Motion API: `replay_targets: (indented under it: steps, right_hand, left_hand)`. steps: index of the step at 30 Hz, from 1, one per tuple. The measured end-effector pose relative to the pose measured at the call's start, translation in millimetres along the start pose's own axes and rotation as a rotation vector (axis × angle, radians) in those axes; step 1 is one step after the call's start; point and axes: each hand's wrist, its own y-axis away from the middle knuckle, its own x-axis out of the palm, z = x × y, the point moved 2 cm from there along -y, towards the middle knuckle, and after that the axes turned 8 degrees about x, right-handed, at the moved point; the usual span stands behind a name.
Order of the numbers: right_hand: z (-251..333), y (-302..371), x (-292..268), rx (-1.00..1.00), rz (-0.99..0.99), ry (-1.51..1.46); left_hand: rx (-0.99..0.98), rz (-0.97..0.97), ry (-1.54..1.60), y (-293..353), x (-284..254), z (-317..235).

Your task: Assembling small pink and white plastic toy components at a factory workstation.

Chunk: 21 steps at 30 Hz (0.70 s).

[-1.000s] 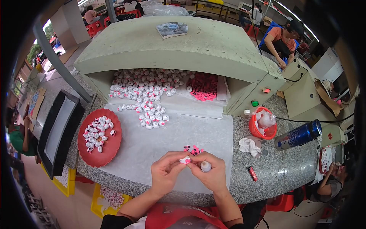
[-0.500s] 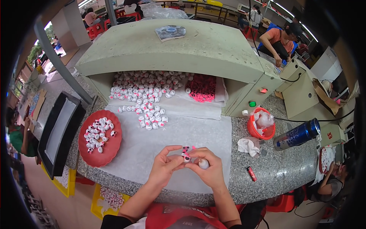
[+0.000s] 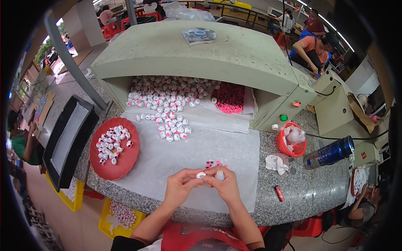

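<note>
Over the white paper sheet (image 3: 142, 146), my two hands are close together. My left hand (image 3: 181, 186) is closed, pinching a small rounded white piece (image 3: 201, 175) with a grey spot on it. In the closed fingers of my right hand (image 3: 228, 184) is a small whitish squeeze bottle (image 3: 220, 175), and its fingertips meet the white piece. Just beyond the hands, small pink-and-black pieces (image 3: 209, 164) and plain pink pieces (image 3: 220, 163) lie on the paper. To the left, a red scalloped plate (image 3: 109, 169) holds many white pieces with pink and dark marks.
A pale green metal box (image 3: 184, 52) with an open front shelters many white pieces (image 3: 167, 90) and a pink heap (image 3: 230, 98). On the right are a red basket (image 3: 279, 144), crumpled tissue (image 3: 276, 164), a red tube (image 3: 279, 193) and a blue flask (image 3: 328, 153). A black tray (image 3: 52, 165) stands left.
My hands have drawn slightly back toward me, showing more of the pink pieces on the paper. The bottle in my right hand has turned more upright. The whole view has shifted slightly.
</note>
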Motion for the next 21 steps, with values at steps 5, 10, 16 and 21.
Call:
replay_targets:
  steps: [5,10,16,21]
  right_hand:
    - [-19,-17,-7,0.046,-0.162,-0.174]
    - [-20,-19,-17,0.002,-0.158,-0.162]
    - [-5,10,-27,-0.1,-0.125,0.056]
    - [9,16,-33,-0.195,-0.177,0.033]
  left_hand:
    - [0.358,-0.444,-0.784,-19,-111,-16]
    - [0.664,-0.418,-1.374,-73,-85,-14]
    - [0.658,-0.019,-1.431,-122,-43,45]
    - [0.634,0.016,-1.105,-93,-20,33]
